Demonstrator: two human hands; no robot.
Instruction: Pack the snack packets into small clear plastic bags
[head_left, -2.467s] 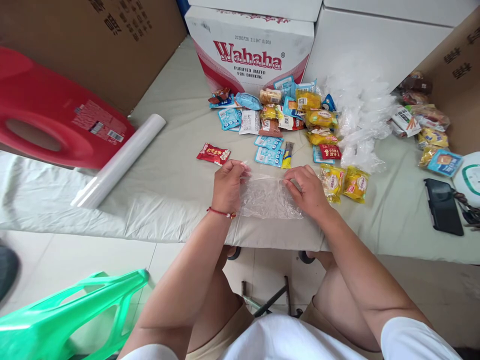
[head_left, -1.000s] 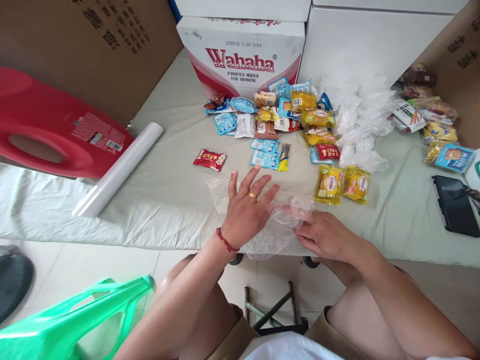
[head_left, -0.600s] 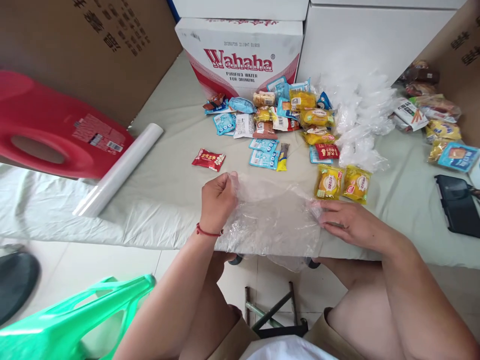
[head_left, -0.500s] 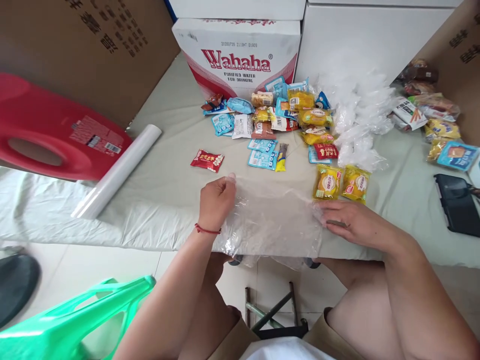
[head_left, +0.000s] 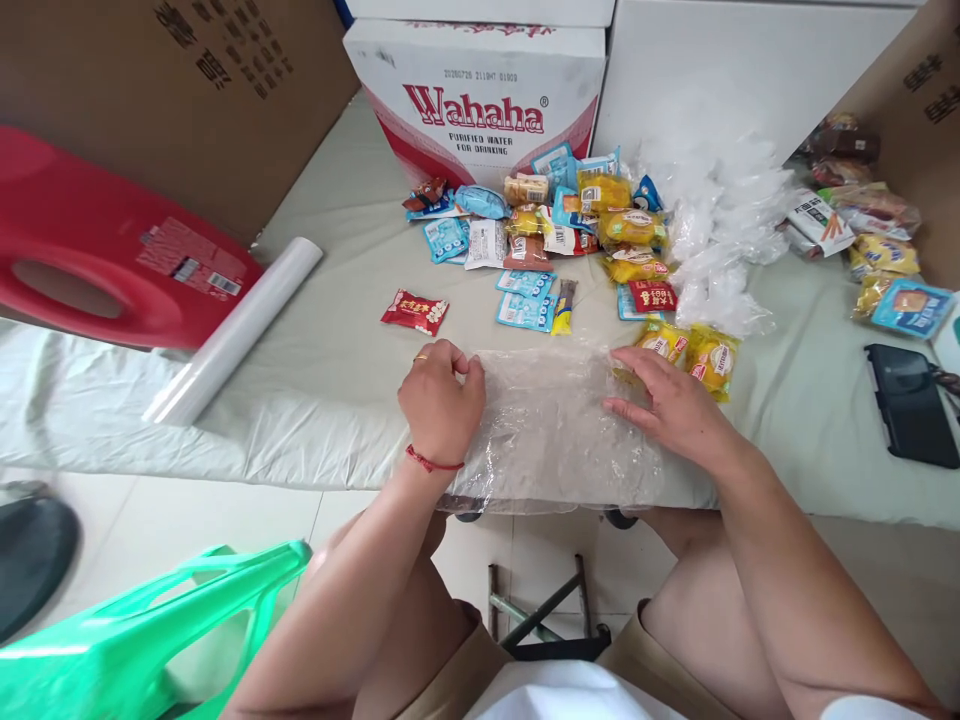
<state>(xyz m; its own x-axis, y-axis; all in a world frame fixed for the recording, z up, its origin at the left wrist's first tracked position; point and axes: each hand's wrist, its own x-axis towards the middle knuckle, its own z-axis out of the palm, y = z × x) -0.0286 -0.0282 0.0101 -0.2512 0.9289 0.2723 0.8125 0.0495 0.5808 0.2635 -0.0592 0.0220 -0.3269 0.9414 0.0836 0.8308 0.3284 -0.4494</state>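
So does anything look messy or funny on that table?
A little. The clear plastic sheet under the left hand and right hand is crinkled and hangs over the table edge. The snack packets lie in a loose jumble, and a red stool lies tipped on its side.

A clear plastic bag [head_left: 551,425] lay flat at the near edge of the desk [head_left: 337,330]. The left hand [head_left: 441,402] pinched its left edge, and the right hand [head_left: 670,405] pressed flat on its right side, just beside two yellow snack packets [head_left: 694,355]. More snacks [head_left: 555,225] lay farther off.
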